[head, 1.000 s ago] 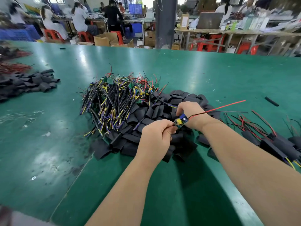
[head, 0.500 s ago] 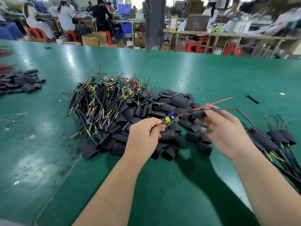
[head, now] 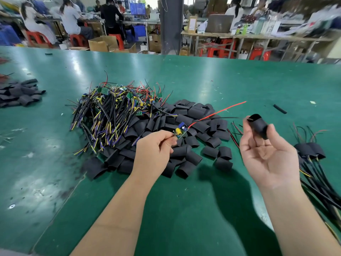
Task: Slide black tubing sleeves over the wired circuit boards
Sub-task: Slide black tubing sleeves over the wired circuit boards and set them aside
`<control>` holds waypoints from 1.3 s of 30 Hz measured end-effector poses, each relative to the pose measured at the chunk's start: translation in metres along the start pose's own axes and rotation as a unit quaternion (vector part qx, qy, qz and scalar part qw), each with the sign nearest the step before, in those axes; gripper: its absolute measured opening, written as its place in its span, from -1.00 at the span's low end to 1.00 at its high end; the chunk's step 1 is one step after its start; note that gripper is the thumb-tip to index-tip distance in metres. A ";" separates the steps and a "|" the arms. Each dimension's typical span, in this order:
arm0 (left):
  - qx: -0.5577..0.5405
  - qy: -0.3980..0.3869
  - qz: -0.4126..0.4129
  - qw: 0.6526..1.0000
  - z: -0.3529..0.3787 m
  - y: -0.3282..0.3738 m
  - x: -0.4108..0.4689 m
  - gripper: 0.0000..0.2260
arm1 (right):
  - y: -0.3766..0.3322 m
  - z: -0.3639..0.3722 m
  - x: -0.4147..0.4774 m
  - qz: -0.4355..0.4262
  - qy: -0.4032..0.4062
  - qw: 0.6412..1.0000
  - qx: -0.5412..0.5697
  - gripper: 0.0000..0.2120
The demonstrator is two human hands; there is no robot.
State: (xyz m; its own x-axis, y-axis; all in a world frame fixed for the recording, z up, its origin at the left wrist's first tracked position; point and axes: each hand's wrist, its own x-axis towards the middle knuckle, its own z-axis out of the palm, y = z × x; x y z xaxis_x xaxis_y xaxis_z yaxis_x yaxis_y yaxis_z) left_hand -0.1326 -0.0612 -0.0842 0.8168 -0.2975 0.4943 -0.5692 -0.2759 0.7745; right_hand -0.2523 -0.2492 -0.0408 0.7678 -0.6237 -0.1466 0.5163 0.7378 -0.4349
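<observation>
The left hand pinches one circuit board, its two wires reaching toward the right hand, which grips one black sleeve above the tabletop. Loose sleeves, too many to count, lie in a central heap and a far-left heap.

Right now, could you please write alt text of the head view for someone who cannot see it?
The left hand pinches a wired circuit board while the right hand holds a black tubing sleeve near the board's wire ends. Heaps of loose sleeves and wired boards lie on a green table.
</observation>
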 end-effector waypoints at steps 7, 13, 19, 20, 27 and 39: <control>0.012 -0.010 0.005 1.000 0.002 -0.001 -0.001 -0.91 | 0.005 0.002 -0.004 0.002 -0.005 1.000 -0.004 -0.85; 0.028 -0.020 0.025 0.999 0.003 0.000 -0.002 -0.92 | 0.003 0.003 -0.003 -0.009 0.027 1.000 0.005 -0.82; 0.046 -0.038 0.066 0.996 0.003 0.002 -0.004 -0.92 | 0.002 0.004 -0.004 -0.012 0.037 0.999 0.026 -0.79; 0.046 -0.039 0.070 0.996 0.003 0.002 -0.004 -0.91 | 0.002 0.004 -0.003 -0.014 0.040 0.999 0.027 -0.78; 0.057 -0.053 0.088 0.993 0.002 0.003 -0.005 -0.85 | -0.002 -0.004 0.004 -0.018 0.084 0.996 -0.025 -0.77; 0.085 -0.067 0.107 0.988 0.003 0.000 -0.004 -0.90 | 0.004 -0.004 0.007 -0.013 -0.006 0.984 -0.177 -0.90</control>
State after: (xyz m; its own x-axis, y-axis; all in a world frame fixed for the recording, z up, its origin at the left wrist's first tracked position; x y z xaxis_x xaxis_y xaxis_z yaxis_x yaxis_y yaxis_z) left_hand -0.1366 -0.0626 -0.0875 0.6630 -0.4812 0.5734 -0.7441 -0.3399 0.5751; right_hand -0.2459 -0.2516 -0.0469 0.7616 -0.6365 -0.1216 0.3733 0.5843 -0.7205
